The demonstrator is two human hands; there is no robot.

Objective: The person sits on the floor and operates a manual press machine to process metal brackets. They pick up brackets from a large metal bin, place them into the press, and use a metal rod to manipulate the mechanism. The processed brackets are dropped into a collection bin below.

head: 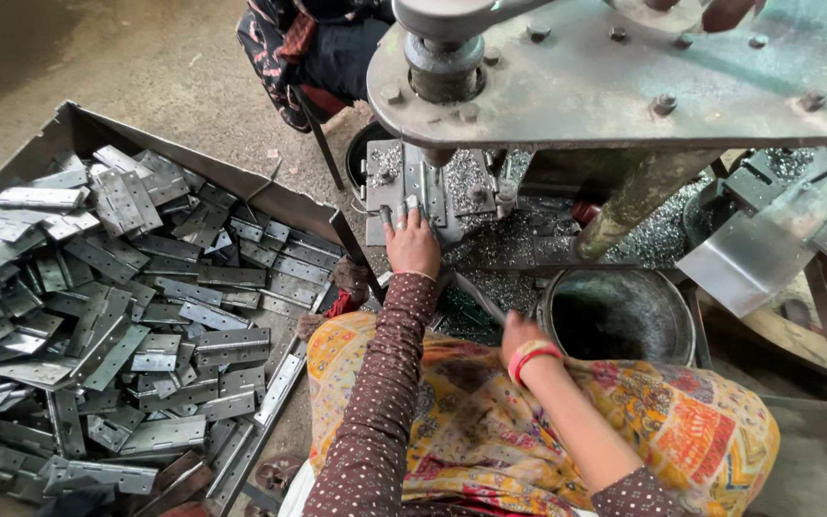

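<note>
Left hand (412, 241): fingers extended, pressed flat on grey steel hinge plate (412, 188) lying at 12 o'clock of fingertips, on press bed under grey iron punch press (614, 72).

Plate: flat, dull grey, punched holes.

Right hand (521, 335): at 4 o'clock of left, curled; grip cannot be told.

Large rusty metal tray (78, 124), 9 o'clock: heaped grey hinge leaves (126, 325).

Round dark metal bucket (619, 316), 3 o'clock: contents unclear.

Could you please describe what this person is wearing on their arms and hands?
The left hand has small rings on its fingers, and its arm wears a long dark maroon sleeve with fine white dots. The right hand has red and pink bangles at the wrist, with the sleeve pushed up.
</note>
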